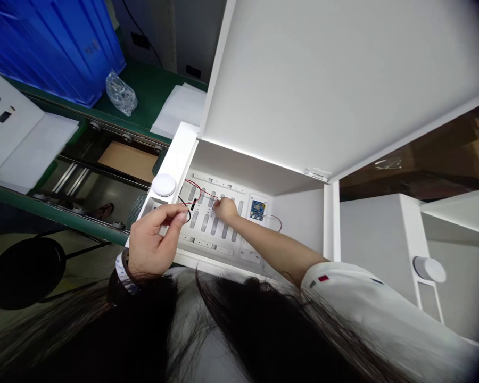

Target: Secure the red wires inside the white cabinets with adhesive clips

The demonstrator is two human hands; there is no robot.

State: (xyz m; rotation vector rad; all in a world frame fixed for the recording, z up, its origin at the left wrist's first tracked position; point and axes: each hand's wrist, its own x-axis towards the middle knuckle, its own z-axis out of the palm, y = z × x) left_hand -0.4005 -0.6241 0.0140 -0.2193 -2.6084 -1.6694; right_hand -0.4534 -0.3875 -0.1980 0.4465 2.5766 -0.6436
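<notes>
My left hand (pixel 158 236) is pinched closed at the left end of an open white cabinet (pixel 188 146), with thin wires at its fingertips. Inside the cabinet, my right hand (pixel 225 209) is closed over the slotted back panel (pixel 204 221); a red wire (pixel 207 194) leads to its fingers. A small black connector (pixel 193 204) lies between the two hands. To the right of my right hand sits a blue circuit board (pixel 257 210), with a thin wire curving away from it. A round white knob (pixel 163 184) is on the cabinet's left end. My fingertips partly hide what they grip.
The cabinet's large white door (pixel 323 69) stands open at the far side. At the left run a roller conveyor (pixel 115 135), a blue bin (pixel 64 48), a plastic bag (pixel 121 94) and a black stool (pixel 26 272). Another white cabinet (pixel 377 234) stands at the right.
</notes>
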